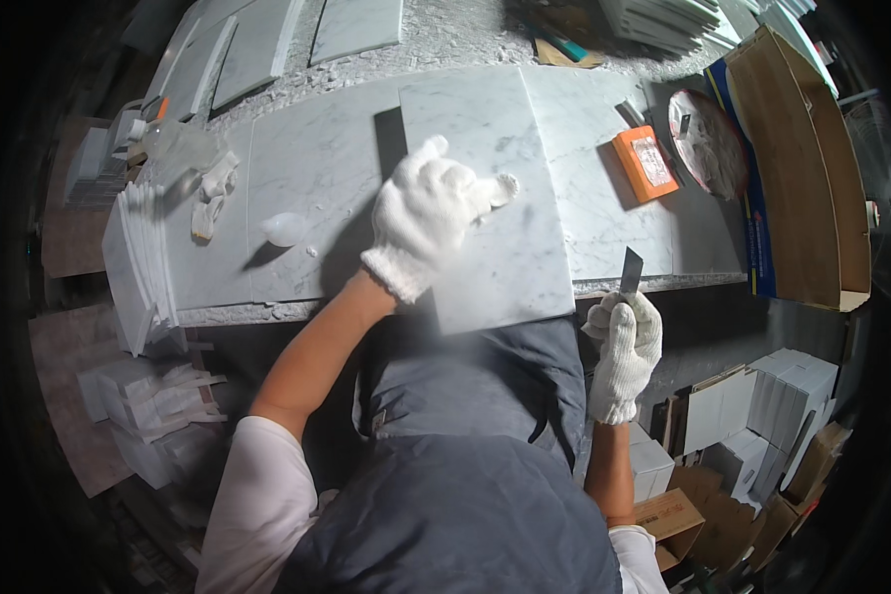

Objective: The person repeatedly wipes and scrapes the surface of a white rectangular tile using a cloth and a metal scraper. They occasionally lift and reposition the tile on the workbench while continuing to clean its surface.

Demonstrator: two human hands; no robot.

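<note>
A pale grey-veined rectangular marble slab point(515, 262) lies on the matching marble bench top point(327, 188), its near end overhanging the front edge. The white-gloved left hand point(432, 223) covers its left edge, fingers partly curled; whether it grips or merely rests cannot be told. The white-gloved right hand point(628, 346) pinches a flat dark metal blade point(633, 269) clear of the slab. Work on this piece seems under way; whether the white slabs point(257, 49) behind are finished or waiting is unclear.
</note>
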